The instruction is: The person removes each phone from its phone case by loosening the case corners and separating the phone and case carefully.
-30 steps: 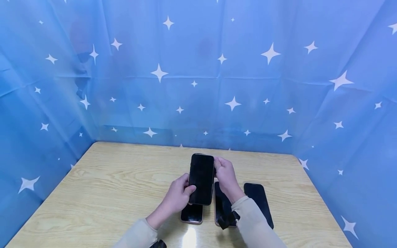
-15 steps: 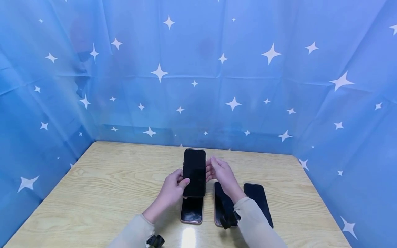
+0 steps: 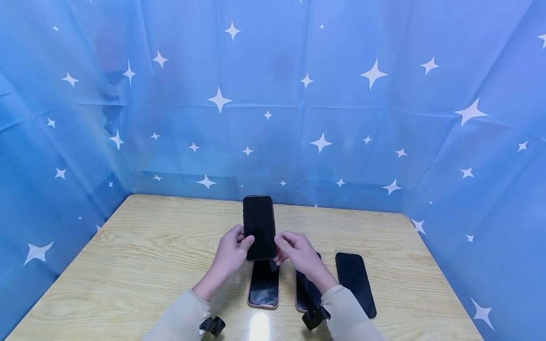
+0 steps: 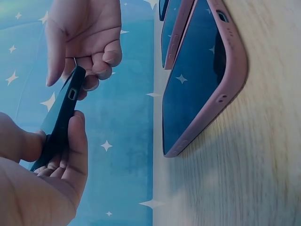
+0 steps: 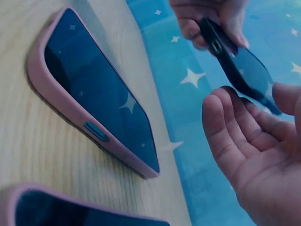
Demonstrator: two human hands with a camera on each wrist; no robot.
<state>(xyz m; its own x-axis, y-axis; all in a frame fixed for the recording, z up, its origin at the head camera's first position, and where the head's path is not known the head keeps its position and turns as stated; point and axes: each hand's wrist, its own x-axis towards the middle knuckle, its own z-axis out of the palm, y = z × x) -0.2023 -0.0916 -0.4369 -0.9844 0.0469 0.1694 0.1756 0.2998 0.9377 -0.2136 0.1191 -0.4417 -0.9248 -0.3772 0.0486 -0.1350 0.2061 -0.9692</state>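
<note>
Phone (image 3: 259,222), black-screened and dark-cased, is raised above the table (image 3: 170,241), its left edge pinched by the left hand (image 3: 230,251); the right hand (image 3: 296,252), fingers relaxed, is at its right edge. Half a second ago it was farther right.

wide passage over the table (image 3: 141,251) left of the left grip (image 3: 229,252), 3 flat phones (image 3: 263,286) as obstacles rightward

A blue star-patterned curtain (image 3: 281,128) hangs behind a wood-grain table (image 3: 149,246).

Right forearm (image 3: 323,280) partly hides a pink-cased phone (image 3: 305,291) — frame edge crops both sleeves (image 3: 181,316).
</note>
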